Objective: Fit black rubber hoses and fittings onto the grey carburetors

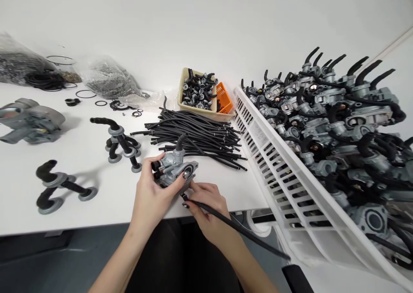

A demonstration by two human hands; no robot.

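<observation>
My left hand [158, 192] is closed around a grey metal carburetor [174, 168], its thumb across the round port. A short black rubber piece sticks up from the carburetor's top. Just to the right, my right hand [208, 207] pinches a long black rubber hose [238, 228] near one end. That hose end lies close beneath the carburetor; whether they touch I cannot tell. The hose's other end trails down to the right. Beyond my hands lies a pile of similar black hoses [200, 134] on the white table.
A white slatted crate [277, 168] on the right is heaped with carburetors [322, 125]. A cream bin [181, 90] of small capped parts and an orange basket [225, 97] stand behind the hoses. Black-and-grey capped parts [54, 179], another carburetor [32, 121] and plastic bags [106, 75] lie left.
</observation>
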